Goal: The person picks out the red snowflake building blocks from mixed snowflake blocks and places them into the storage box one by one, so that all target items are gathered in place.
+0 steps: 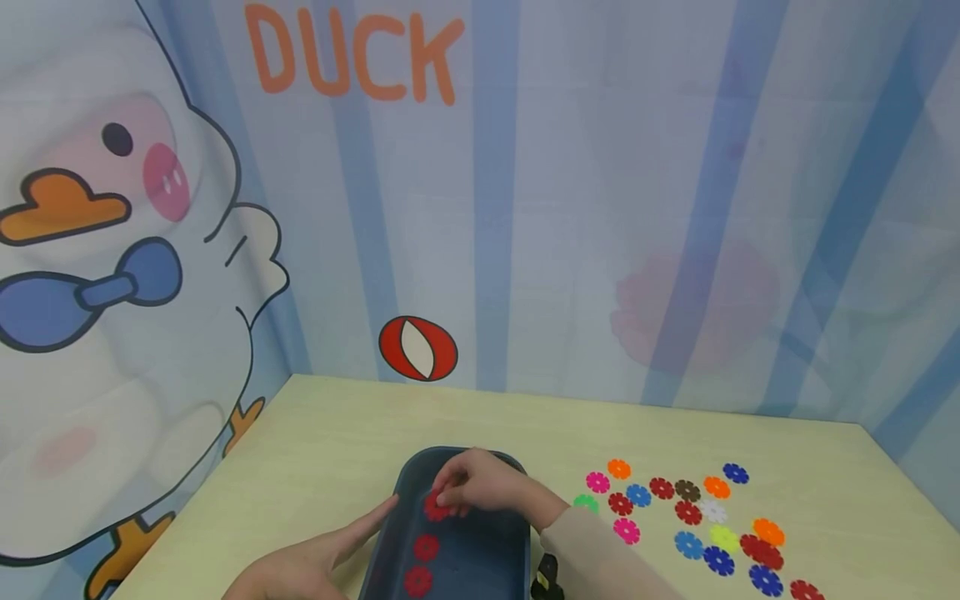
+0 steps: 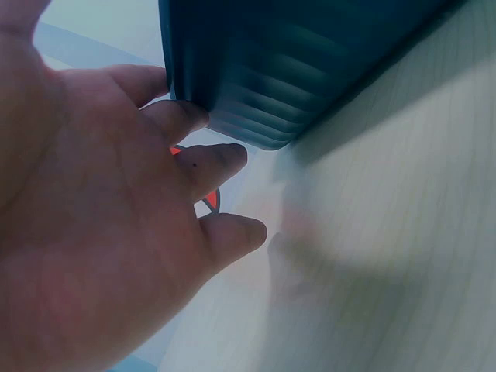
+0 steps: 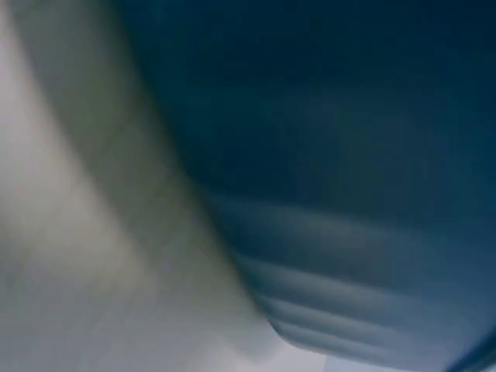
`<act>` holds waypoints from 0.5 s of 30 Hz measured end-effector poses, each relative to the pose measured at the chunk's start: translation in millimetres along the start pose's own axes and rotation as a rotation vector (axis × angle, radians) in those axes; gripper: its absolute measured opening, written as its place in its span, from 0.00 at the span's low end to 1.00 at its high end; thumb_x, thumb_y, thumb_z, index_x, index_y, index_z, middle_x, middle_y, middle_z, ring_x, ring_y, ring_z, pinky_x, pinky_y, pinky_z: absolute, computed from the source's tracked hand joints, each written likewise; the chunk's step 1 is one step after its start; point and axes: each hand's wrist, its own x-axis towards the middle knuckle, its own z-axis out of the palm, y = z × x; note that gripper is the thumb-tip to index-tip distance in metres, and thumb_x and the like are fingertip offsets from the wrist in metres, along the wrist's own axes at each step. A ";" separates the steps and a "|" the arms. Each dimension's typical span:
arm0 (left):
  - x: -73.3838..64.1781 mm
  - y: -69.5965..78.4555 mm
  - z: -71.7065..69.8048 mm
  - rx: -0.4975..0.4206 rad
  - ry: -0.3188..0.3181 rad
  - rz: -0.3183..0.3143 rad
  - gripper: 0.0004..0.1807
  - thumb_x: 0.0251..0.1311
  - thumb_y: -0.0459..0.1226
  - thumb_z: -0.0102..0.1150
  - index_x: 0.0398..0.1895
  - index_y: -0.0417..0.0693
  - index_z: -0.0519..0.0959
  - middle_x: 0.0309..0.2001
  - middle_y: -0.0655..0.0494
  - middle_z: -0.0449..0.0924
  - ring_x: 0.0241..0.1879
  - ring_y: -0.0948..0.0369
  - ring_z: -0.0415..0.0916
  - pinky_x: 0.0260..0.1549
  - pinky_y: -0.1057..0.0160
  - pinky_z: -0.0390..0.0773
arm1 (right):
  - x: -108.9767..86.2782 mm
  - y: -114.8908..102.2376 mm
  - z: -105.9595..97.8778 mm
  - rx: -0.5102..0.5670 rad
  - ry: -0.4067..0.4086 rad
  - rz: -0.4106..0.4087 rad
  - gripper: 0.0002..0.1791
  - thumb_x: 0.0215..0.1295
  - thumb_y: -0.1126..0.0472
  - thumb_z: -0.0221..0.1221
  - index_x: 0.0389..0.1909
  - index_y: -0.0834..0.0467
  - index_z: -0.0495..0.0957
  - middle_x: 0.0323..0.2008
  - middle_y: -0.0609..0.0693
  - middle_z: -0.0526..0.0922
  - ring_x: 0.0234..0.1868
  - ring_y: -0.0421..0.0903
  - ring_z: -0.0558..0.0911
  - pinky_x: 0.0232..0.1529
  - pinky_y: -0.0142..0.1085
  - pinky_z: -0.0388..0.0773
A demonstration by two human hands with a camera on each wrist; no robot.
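Note:
A dark blue tray [image 1: 491, 554] stands on the table. Inside it, along the left side, lie two red notched discs, a nearer one [image 1: 417, 581] and a farther one [image 1: 426, 547]. Over the tray's far part, my right hand [image 1: 483, 482] pinches another red notched disc [image 1: 436, 506] between thumb and fingers. My left hand [image 1: 300, 569] is beside the tray's left wall, its index finger extended along the rim. In the left wrist view the spread, relaxed fingers [image 2: 225, 163] are at the ribbed outer wall [image 2: 271, 93]. The right wrist view is blurred and shows the tray's wall [image 3: 333, 232], not the hand.
Several notched discs of many colours lie scattered on the table right of the tray, among them a pink disc [image 1: 627, 531] and a blue disc [image 1: 719, 561]. A small black object [image 1: 547, 577] is beside the right sleeve. A printed curtain [image 1: 570, 208] hangs behind the table [image 1: 330, 433].

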 end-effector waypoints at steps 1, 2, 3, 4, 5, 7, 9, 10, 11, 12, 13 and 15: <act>-0.2 -0.3 0.2 -0.009 -0.001 -0.006 0.60 0.53 0.53 0.68 0.77 0.65 0.34 0.77 0.46 0.26 0.73 0.43 0.27 0.65 0.36 0.45 | 1.1 1.5 1.6 0.008 0.002 0.009 0.05 0.61 0.70 0.62 0.37 0.65 0.82 0.26 0.55 0.84 0.25 0.44 0.82 0.29 0.36 0.81; -0.3 -0.6 0.5 -0.018 0.000 -0.012 0.59 0.52 0.53 0.68 0.77 0.66 0.34 0.77 0.46 0.26 0.73 0.43 0.27 0.64 0.35 0.45 | 2.0 2.7 3.1 0.016 0.003 0.019 0.05 0.61 0.71 0.61 0.37 0.65 0.82 0.26 0.54 0.84 0.25 0.44 0.82 0.28 0.36 0.81; -0.3 -0.9 0.7 -0.019 0.002 -0.017 0.60 0.52 0.53 0.68 0.77 0.67 0.34 0.77 0.46 0.26 0.73 0.43 0.27 0.65 0.35 0.45 | 3.0 4.1 4.7 0.025 0.003 0.029 0.05 0.61 0.71 0.61 0.37 0.65 0.82 0.26 0.54 0.84 0.25 0.44 0.82 0.29 0.36 0.81; -0.2 -1.1 0.9 -0.020 0.004 -0.021 0.59 0.52 0.54 0.68 0.77 0.67 0.35 0.77 0.46 0.27 0.73 0.42 0.27 0.64 0.34 0.44 | 4.1 5.4 6.1 0.033 0.005 0.038 0.05 0.61 0.72 0.61 0.36 0.66 0.82 0.26 0.53 0.84 0.25 0.44 0.82 0.29 0.36 0.81; 0.0 -1.5 1.0 -0.018 0.004 -0.022 0.59 0.52 0.54 0.68 0.77 0.67 0.35 0.77 0.46 0.27 0.73 0.42 0.27 0.64 0.34 0.44 | 5.1 6.3 7.3 0.040 0.004 0.047 0.05 0.61 0.72 0.61 0.36 0.66 0.82 0.26 0.53 0.83 0.25 0.43 0.82 0.29 0.37 0.81; 0.4 -1.8 1.3 -0.021 0.003 -0.026 0.59 0.52 0.55 0.68 0.77 0.67 0.35 0.77 0.46 0.27 0.73 0.42 0.27 0.65 0.34 0.44 | 6.8 8.2 9.1 0.043 0.004 0.061 0.05 0.61 0.72 0.60 0.36 0.66 0.82 0.26 0.52 0.83 0.25 0.43 0.81 0.29 0.37 0.81; 1.1 -1.9 1.5 -0.010 0.003 -0.021 0.60 0.52 0.56 0.68 0.77 0.67 0.34 0.77 0.46 0.27 0.73 0.43 0.27 0.65 0.36 0.44 | 8.0 9.9 10.2 0.044 0.011 0.072 0.05 0.60 0.73 0.61 0.36 0.66 0.82 0.25 0.53 0.83 0.25 0.43 0.81 0.28 0.37 0.81; 1.0 -1.6 1.7 -0.018 0.002 -0.022 0.60 0.52 0.55 0.68 0.77 0.68 0.35 0.77 0.46 0.27 0.73 0.43 0.27 0.65 0.36 0.44 | 8.4 10.2 10.4 0.043 0.014 0.075 0.04 0.60 0.73 0.61 0.36 0.66 0.82 0.25 0.53 0.83 0.25 0.44 0.81 0.28 0.37 0.81; 0.9 -1.2 1.7 -0.031 0.001 -0.023 0.59 0.52 0.54 0.68 0.77 0.68 0.35 0.77 0.46 0.27 0.73 0.43 0.26 0.65 0.37 0.45 | 8.7 10.5 10.4 0.043 0.017 0.081 0.04 0.60 0.73 0.61 0.35 0.66 0.82 0.25 0.54 0.83 0.25 0.44 0.81 0.28 0.37 0.81; 0.6 -0.7 1.9 -0.040 0.002 -0.024 0.59 0.52 0.53 0.69 0.77 0.68 0.35 0.77 0.46 0.27 0.73 0.43 0.27 0.65 0.38 0.45 | 9.0 10.7 10.5 0.042 0.021 0.084 0.04 0.59 0.73 0.61 0.35 0.66 0.82 0.25 0.54 0.83 0.24 0.44 0.81 0.28 0.38 0.81; 0.5 -0.1 2.0 -0.029 0.003 -0.023 0.59 0.52 0.53 0.69 0.77 0.68 0.35 0.77 0.47 0.27 0.73 0.44 0.27 0.65 0.38 0.46 | 9.1 10.9 10.5 0.044 0.024 0.090 0.04 0.59 0.73 0.61 0.35 0.66 0.82 0.24 0.54 0.83 0.24 0.44 0.81 0.28 0.38 0.81; 0.1 0.8 2.3 -0.027 0.006 -0.021 0.59 0.52 0.51 0.69 0.77 0.68 0.35 0.77 0.46 0.27 0.73 0.43 0.27 0.65 0.38 0.46 | 8.7 10.9 10.7 0.047 0.027 0.099 0.04 0.59 0.74 0.61 0.35 0.67 0.82 0.24 0.55 0.83 0.24 0.44 0.81 0.28 0.38 0.81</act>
